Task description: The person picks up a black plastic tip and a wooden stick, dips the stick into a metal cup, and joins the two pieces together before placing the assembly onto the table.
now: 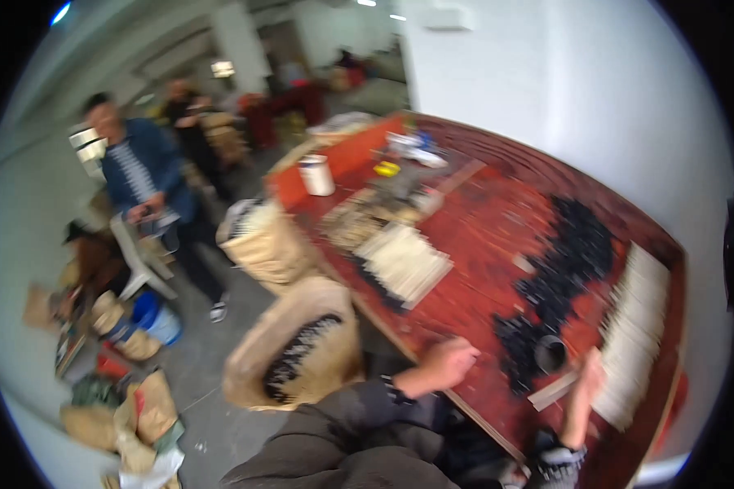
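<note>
Just left of my right hand [589, 383] a pale strip [550, 393] shows over the red table [481, 236], its long axis slanting toward the near edge — that hand is nearer, though blur hides whether it pinches the strip. My left hand [447, 364] looks curled — whether around anything, I cannot tell.

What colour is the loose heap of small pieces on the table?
The loose heap is black, best seen in the head view.

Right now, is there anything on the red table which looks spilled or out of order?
The black pieces look untidy: they lie in a loose, ragged spread on the table, while the pale sticks along its right side are lined up. Whether they spilled, I cannot tell.
</note>
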`<state>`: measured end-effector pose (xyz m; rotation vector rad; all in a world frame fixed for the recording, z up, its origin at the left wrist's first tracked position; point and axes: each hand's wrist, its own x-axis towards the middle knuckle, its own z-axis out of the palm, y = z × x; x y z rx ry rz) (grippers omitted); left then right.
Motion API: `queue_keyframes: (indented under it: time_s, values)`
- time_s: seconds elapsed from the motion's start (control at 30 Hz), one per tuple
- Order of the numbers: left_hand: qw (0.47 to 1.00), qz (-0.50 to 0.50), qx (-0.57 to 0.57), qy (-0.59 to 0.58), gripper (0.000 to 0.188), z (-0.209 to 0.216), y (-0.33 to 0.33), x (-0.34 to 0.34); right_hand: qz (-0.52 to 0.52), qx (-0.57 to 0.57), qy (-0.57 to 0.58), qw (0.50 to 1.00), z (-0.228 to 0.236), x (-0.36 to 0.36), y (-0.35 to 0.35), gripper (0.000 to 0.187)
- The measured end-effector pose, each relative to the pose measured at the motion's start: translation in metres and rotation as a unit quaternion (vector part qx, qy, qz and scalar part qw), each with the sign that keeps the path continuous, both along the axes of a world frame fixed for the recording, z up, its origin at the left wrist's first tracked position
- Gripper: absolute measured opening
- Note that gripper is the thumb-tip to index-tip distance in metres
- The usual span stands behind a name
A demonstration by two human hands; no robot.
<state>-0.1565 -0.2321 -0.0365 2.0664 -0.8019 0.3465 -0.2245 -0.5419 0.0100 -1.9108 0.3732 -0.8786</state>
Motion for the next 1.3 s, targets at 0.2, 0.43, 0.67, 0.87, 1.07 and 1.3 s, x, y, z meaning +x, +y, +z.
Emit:
queue_keyframes:
  time_s: [0.2, 0.43, 0.67, 0.87, 1.07, 1.3]
  values:
    - [1.000, 0.027, 0.002, 0.015, 0.011, 0.003, 0.007, -0.016, 0.122, 0.010, 0.016, 0.992, 0.034, -0.003, 0.024, 0.050]
    - [1.000, 0.014, -0.012, 0.002, 0.011, -0.008, 0.013, -0.010, 0.174, 0.183, -0.025, 0.967, 0.049, -0.013, 0.034, 0.056]
    - [1.000, 0.012, -0.007, 0.005, 0.011, -0.002, 0.016, -0.001, 0.194, 0.156, -0.041, 0.968, 0.052, -0.002, 0.035, 0.054]
    - [1.000, 0.010, -0.007, 0.000, 0.011, -0.008, 0.016, -0.004, 0.182, 0.161, -0.029, 0.970, 0.042, -0.004, 0.030, 0.058]
    - [1.000, 0.010, -0.005, 0.013, 0.012, -0.001, 0.014, -0.016, 0.170, 0.159, -0.011, 0.972, 0.041, -0.014, 0.032, 0.055]
    - [0.998, 0.013, 0.053, -0.036, 0.012, 0.026, 0.023, -0.003, 0.150, -0.169, -0.036, 0.974, 0.035, -0.010, 0.014, 0.027]
